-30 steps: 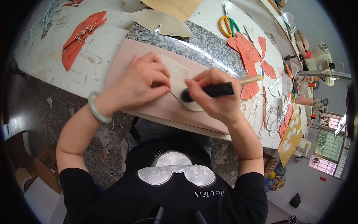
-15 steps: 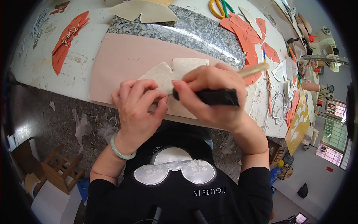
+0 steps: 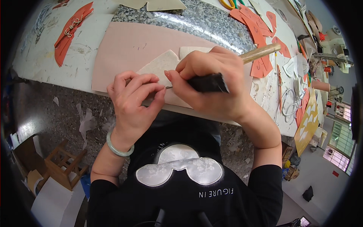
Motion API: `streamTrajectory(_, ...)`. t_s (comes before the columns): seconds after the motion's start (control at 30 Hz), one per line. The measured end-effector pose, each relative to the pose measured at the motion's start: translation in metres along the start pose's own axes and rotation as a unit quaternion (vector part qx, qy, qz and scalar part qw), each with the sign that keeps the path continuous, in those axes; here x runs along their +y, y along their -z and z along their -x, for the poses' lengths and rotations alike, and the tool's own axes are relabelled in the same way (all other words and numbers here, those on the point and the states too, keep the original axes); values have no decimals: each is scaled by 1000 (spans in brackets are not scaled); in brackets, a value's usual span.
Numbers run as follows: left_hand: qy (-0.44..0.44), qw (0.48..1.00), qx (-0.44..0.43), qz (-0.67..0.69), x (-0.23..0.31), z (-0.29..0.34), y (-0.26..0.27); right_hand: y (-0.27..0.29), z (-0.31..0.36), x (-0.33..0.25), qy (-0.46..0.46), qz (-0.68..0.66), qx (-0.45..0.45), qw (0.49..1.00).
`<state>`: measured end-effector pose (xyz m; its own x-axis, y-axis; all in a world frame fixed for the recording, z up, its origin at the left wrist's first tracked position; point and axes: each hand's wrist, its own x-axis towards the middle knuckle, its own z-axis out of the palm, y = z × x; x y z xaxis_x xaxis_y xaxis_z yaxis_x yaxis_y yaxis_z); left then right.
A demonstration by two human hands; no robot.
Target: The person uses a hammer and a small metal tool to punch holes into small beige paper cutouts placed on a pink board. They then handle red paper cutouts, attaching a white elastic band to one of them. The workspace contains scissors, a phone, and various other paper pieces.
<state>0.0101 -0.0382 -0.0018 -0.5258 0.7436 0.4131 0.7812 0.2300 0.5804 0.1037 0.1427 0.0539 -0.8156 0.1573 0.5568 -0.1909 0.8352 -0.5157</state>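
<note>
A cream sheet piece (image 3: 159,64) with a notched top edge lies on a larger pink sheet (image 3: 124,45) at the table's near side. My left hand (image 3: 134,94) is closed at its lower edge, thumb and index pinched together there. In my right hand (image 3: 215,75) is a black-handled tool (image 3: 208,83), its thin metal tip close to my left fingertips. A wooden handle (image 3: 261,53) also sticks out of that hand to the right; its other end is hidden by my fingers.
A speckled stone slab (image 3: 162,19) lies beyond the pink sheet. Orange cut pieces (image 3: 261,64) are scattered to the right, and a tied orange bundle (image 3: 72,34) is at the left. Scissors (image 3: 228,3) lie at the far edge. A wooden stool (image 3: 66,166) stands lower left.
The table and the things on it have shifted upward in the view. Both hands stay together at the cream piece. The black-handled tool and the wooden handle have tilted slightly.
</note>
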Motion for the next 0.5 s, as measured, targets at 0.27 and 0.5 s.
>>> streamTrajectory(0.27,-17,999,-37,24,-10,-7,12,-4,-4,-3,-56,-61,-29,996)
streamTrajectory(0.5,-28,996,-58,56,-20,-16,18,-15,-5,-6,-81,-65,-33,994)
